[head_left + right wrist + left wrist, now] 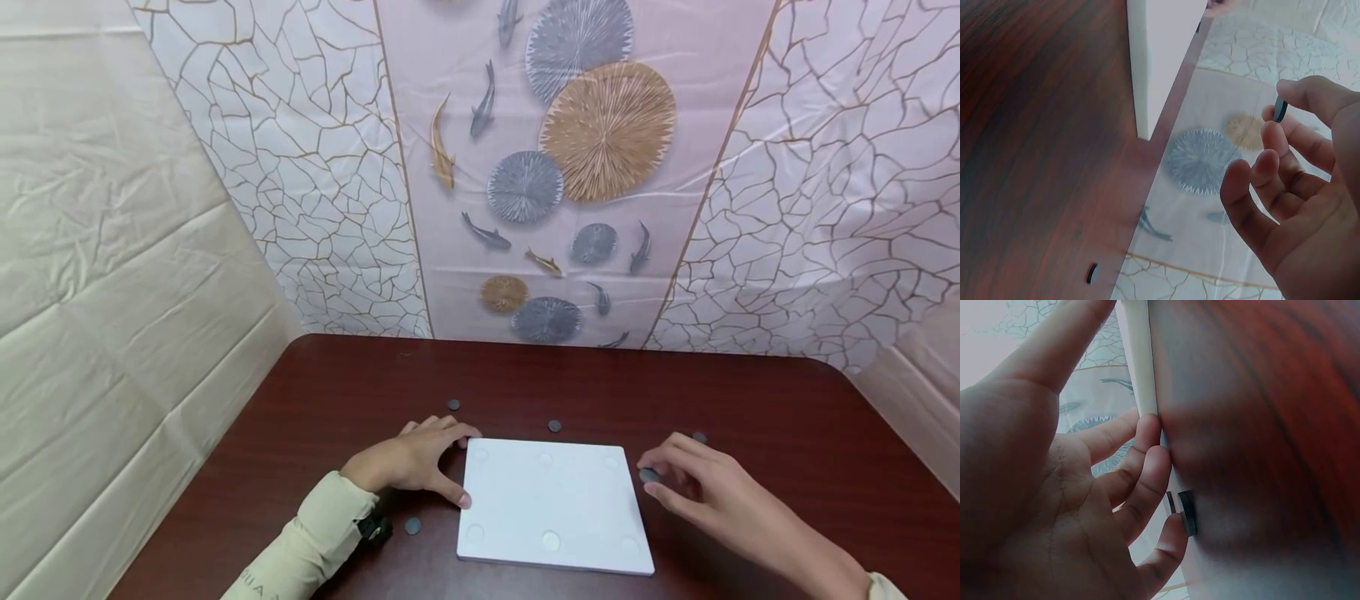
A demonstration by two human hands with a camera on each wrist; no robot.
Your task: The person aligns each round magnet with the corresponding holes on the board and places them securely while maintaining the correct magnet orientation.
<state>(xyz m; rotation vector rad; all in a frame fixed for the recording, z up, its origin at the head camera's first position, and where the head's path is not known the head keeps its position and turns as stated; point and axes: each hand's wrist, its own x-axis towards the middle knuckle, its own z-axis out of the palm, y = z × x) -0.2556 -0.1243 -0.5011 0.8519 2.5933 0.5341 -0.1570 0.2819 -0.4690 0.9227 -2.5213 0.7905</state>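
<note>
A white rectangular board with several shallow round recesses lies flat on the table. My left hand rests along its left edge, thumb and index finger spread apart, fingertips at the board's side in the left wrist view. Just off the board's right edge, my right hand pinches a small dark round disc between thumb and fingertips. Similar discs lie about the board: one disc behind the left hand, another disc beyond the far edge, and a third disc near the left wrist.
Beyond the right hand lies one more dark disc, partly overlapped by the hand. The dark red-brown wooden table ends at a patterned cloth backdrop. A plain cream cloth hangs along the left side.
</note>
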